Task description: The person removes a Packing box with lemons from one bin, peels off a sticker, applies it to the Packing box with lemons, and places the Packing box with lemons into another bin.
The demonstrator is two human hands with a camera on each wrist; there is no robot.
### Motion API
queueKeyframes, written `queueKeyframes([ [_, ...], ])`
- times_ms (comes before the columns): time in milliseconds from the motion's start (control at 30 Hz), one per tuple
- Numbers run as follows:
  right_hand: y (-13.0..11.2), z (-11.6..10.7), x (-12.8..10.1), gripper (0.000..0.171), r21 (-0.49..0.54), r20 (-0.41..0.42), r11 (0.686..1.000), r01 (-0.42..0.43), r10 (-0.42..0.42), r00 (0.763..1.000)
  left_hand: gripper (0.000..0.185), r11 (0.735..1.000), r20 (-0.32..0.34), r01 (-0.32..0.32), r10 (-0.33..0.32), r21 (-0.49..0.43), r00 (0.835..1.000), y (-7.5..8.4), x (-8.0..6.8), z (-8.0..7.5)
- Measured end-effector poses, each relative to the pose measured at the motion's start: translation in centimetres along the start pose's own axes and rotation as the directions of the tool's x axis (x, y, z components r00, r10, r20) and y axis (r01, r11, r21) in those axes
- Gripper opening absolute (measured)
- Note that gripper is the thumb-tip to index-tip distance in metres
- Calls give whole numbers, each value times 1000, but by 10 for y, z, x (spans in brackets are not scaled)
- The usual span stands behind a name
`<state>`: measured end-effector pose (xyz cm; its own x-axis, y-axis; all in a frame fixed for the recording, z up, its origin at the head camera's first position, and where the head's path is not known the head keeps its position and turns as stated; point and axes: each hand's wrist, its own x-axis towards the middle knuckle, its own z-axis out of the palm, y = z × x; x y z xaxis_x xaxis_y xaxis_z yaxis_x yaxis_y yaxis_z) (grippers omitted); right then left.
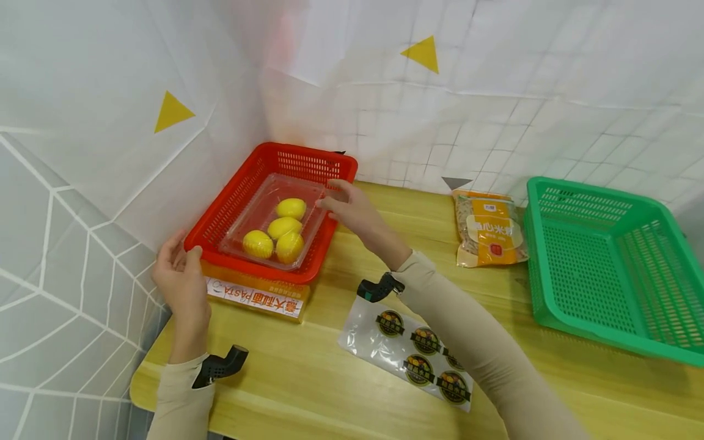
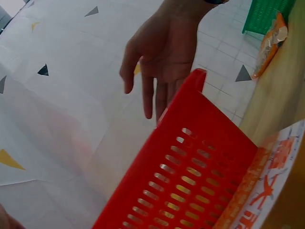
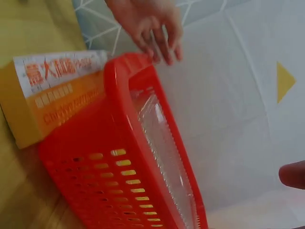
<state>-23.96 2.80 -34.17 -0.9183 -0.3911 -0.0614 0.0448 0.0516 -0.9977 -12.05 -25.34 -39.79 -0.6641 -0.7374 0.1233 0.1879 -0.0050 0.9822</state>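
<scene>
White walls (image 1: 495, 55) are seen behind a wooden table (image 1: 264, 366). On it, a red basket (image 1: 247, 269) is set near the left wall, and in it lies a clear plastic box (image 1: 258, 208) with four yellow lemons (image 1: 285, 228). By the basket's near left corner, the left hand (image 1: 183, 275) is held with its fingers loosely bent and the thumb apart from them; whether the rim is touched cannot be told. Over the basket's right side, the right hand (image 1: 354, 211) is held palm down, its arm stretched out. Its thumb and fingers are kept apart, and nothing is gripped. At the basket's near end, a pasta box (image 1: 255, 299) is seen. Farther right, an orange bag (image 1: 489, 232) is set beside a green basket (image 1: 541, 269).
</scene>
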Motion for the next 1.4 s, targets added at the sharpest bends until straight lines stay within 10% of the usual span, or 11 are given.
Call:
queueKeyframes([
  [367, 3, 42, 32, 75, -97, -194, 983, -154, 133, 972, 48, 984, -108, 79, -96, -157, 989, -20, -3, 3],
  [767, 13, 83, 37, 111, 129, -309, 949, -289, 316, 897, 33, 905, -43, 151, -183, -397, 982, -32, 2, 2],
  [967, 18, 85, 39, 94, 220, -360, 940, -260, 326, 874, 36, 873, -16, 159, -188, -462, 982, -35, 1, 3],
  [1233, 24, 80, 44, 49, 76, -398, 972, -223, 235, 887, 42, 868, -10, 164, -191, -468, 982, -34, -1, 5],
  [1400, 23, 80, 42, 62, 41, -398, 977, -209, 208, 894, 46, 885, -24, 154, -183, -439, 983, -34, -3, 5],
])
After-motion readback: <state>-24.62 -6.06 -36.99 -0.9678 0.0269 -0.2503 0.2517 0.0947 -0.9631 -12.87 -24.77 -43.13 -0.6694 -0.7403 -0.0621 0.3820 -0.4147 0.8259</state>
